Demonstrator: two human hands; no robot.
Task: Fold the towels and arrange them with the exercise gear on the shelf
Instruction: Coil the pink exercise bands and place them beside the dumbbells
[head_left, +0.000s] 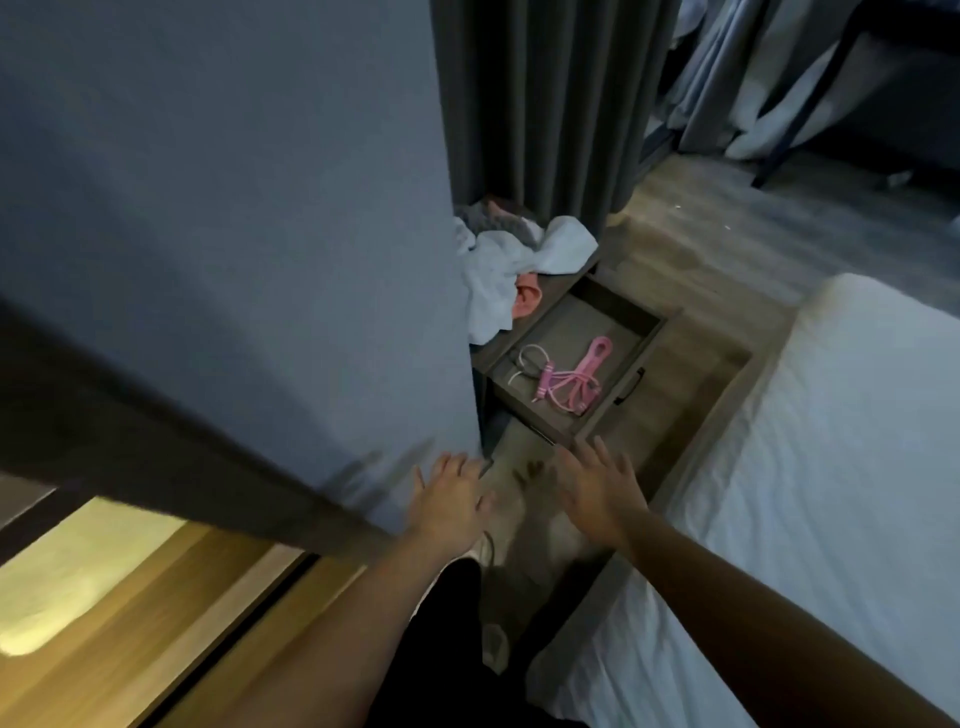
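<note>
A heap of unfolded towels lies on top of a wooden nightstand (558, 288): a white towel (511, 260), a grey one (491, 218) behind it and a pink one (527, 299) peeking out below. The nightstand's drawer (618, 312) stands pulled out. Inside it lie a pink jump rope (576, 382) and a grey-white hand gripper (527, 361). My left hand (449, 499) and my right hand (597, 486) reach forward with fingers spread, both empty, just short of the drawer's front edge.
A blue-grey wall corner (311, 260) hides the nightstand's left part. A bed with a white sheet (810, 493) runs along the right. Dark grey curtains (545, 104) hang behind the nightstand. A narrow strip of wood floor (524, 514) runs between wall and bed.
</note>
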